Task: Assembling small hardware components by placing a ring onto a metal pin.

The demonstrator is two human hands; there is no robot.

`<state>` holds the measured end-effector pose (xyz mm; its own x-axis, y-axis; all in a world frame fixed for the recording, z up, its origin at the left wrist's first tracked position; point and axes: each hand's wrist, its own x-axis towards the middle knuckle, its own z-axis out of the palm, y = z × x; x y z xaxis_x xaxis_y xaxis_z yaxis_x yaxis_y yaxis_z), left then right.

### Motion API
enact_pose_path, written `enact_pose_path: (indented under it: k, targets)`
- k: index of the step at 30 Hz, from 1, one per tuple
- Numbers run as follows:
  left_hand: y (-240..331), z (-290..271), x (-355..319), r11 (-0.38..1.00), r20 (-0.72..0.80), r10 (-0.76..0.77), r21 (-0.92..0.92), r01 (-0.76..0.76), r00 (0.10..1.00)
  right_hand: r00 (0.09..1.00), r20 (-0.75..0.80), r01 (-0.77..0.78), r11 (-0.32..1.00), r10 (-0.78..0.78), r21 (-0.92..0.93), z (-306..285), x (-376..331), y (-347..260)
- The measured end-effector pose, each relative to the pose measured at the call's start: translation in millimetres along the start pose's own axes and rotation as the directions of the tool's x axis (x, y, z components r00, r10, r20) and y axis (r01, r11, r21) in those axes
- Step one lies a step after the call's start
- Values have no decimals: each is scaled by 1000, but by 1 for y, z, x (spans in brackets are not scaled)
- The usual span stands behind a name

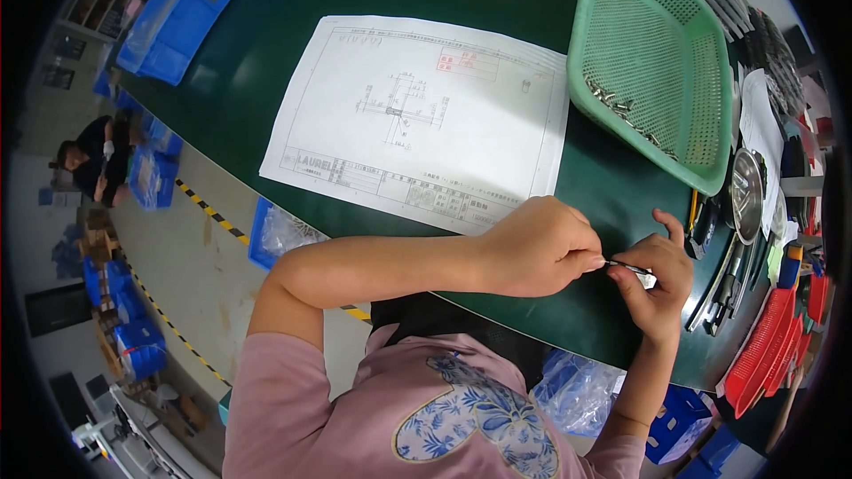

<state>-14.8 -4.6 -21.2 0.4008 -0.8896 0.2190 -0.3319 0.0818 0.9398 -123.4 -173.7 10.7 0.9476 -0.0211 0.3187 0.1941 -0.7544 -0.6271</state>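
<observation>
Pinching a slim dark rod (631, 266) at both ends, left hand (543, 250) and right hand (662, 278) are holding its long axis sideways, bodyward of the green perforated plastic basket (652, 44).

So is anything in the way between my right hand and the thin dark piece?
Nothing visible: the right hand pinches the thin dark piece directly, and the left hand is closed near its tip. The paper drawing and green basket lie beyond, not in between.
</observation>
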Motion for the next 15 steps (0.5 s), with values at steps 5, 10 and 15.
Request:
enact_pose_path:
  k: [5,10,15]
  targets:
    - [1,1,2,1000,-55,19,16,-18,998,998,-57,-29,1000,29,4,0,-4,7]
    - [0,-2,1,999,-58,41,38,-39,997,974,134,-216,936,185,277,-1,-4,8]
    - [2,-2,3,985,7,-58,-161,59,998,996,-7,-93,992,94,82,-1,2,-1]
